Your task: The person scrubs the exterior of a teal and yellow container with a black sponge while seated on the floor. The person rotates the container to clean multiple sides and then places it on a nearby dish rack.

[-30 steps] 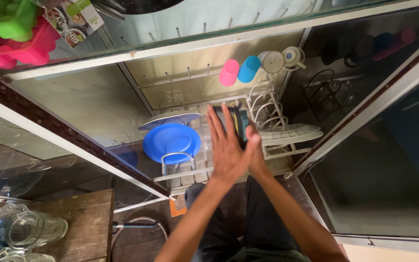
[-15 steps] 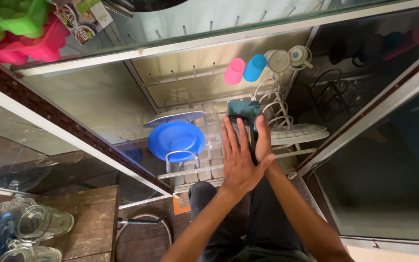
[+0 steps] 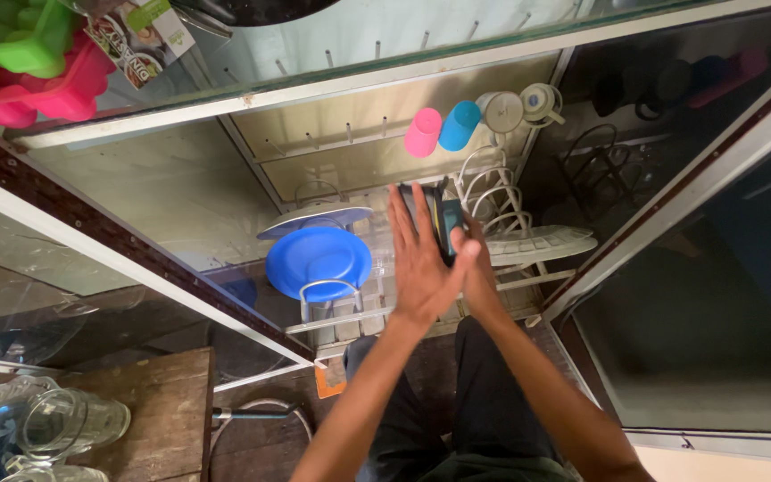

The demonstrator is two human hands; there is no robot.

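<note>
I have both hands inside the open cabinet, over the white wire dish rack (image 3: 528,245) on its lower shelf. My left hand (image 3: 421,259) lies flat with its fingers (image 3: 401,214) spread and pointing to the far side, its palm against the near-left face of the dark teal rectangular plate (image 3: 445,223). My right hand (image 3: 475,268) comes in from the right, mostly hidden behind the left one; only its thumb side shows against the plate's near edge, so I cannot tell how its fingers are set. Half a second ago the plate lay flatter, its broad teal face turned up toward me, and my hands sat nearer to me. Now it stands almost on edge, showing a thin dark side, and it has moved farther in, up against the white wire loops of the rack. I take that to mean the plate is being stood up in a slot, though I cannot see whether it is seated. Just left of my hands a round blue plastic plate (image 3: 319,261) leans in the rack, with a white plate (image 3: 314,217) behind it. On the far pegs hang a pink plastic cup (image 3: 422,132) and a blue plastic cup (image 3: 460,125).
</note>
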